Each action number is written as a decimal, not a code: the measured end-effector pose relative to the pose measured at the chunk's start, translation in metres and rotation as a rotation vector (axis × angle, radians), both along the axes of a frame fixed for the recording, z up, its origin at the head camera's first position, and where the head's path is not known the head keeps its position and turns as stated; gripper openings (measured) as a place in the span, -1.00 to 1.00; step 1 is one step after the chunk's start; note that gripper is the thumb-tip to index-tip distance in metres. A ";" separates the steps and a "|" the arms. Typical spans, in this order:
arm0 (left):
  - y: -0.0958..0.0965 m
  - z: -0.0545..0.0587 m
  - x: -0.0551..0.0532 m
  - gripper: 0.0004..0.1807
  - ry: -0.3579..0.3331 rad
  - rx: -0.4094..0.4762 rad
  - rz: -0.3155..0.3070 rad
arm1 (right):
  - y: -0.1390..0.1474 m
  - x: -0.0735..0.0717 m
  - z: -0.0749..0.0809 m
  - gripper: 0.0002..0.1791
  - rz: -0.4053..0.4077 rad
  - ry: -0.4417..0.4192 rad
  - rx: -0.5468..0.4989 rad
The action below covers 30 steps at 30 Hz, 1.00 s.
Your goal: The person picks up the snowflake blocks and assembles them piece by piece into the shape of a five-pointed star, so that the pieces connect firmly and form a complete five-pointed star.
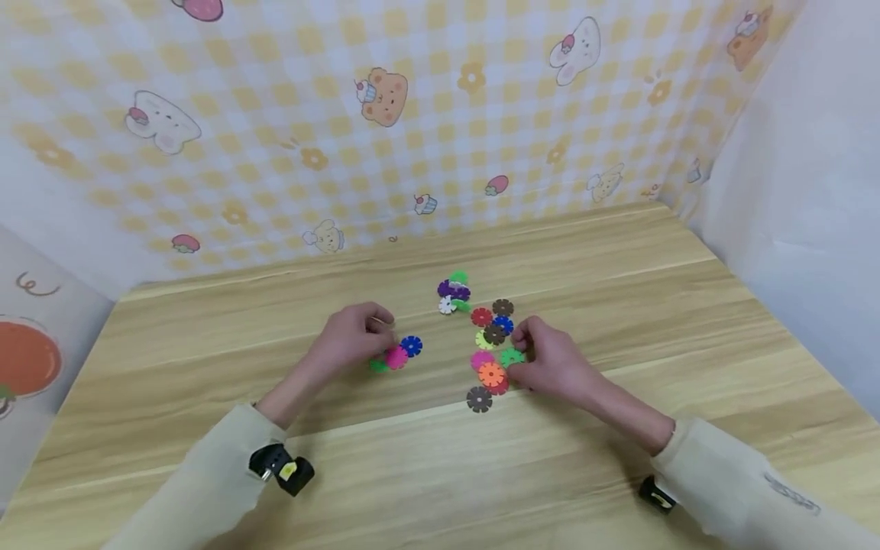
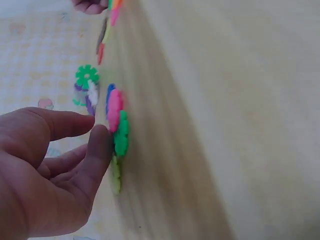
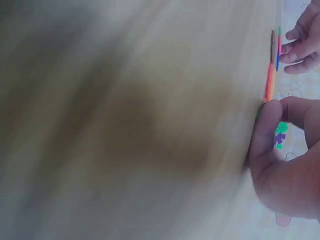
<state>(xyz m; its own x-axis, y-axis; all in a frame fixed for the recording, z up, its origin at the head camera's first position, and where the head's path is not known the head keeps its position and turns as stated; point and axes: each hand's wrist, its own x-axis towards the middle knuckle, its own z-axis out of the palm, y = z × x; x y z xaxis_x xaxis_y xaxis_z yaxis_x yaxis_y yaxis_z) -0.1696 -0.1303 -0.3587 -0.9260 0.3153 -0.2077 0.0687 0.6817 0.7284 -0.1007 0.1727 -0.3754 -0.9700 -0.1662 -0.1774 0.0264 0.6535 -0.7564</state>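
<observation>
My left hand is over a small group of flat notched plastic discs on the left. A pink disc, a blue disc and a green disc lie overlapping by its fingertips, with a yellow-green disc beneath the thumb in the left wrist view. No disc shows between thumb and index finger there. On the right, my right hand has its thumb and index finger spread around a green disc. The thumb tip is right at an orange disc, which overlaps red and pink ones.
Brown, red, blue and yellow discs lie near the right hand. Farther back sits a cluster of purple, white and green discs. The wooden tabletop meets a checked cloth backdrop behind.
</observation>
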 end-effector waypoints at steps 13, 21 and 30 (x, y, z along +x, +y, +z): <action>0.019 0.002 0.033 -0.33 0.206 -0.297 -0.184 | 0.015 0.028 0.003 -0.47 -0.018 0.017 -0.055; 0.011 -0.012 0.044 -0.42 0.305 -0.114 -0.072 | 0.009 0.041 0.007 -0.41 -0.027 0.033 -0.255; 0.007 -0.006 0.067 -0.76 0.043 0.295 0.050 | -0.004 0.051 0.006 -0.64 0.051 0.110 -0.391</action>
<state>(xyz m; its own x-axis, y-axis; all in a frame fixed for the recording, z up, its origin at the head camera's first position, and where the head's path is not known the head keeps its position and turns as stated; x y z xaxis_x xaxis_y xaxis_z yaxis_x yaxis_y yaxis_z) -0.1029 -0.1228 -0.3648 -0.9480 0.3096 -0.0739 0.0756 0.4445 0.8926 -0.0499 0.1686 -0.3689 -0.9685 -0.2485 0.0131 -0.0933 0.3142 -0.9448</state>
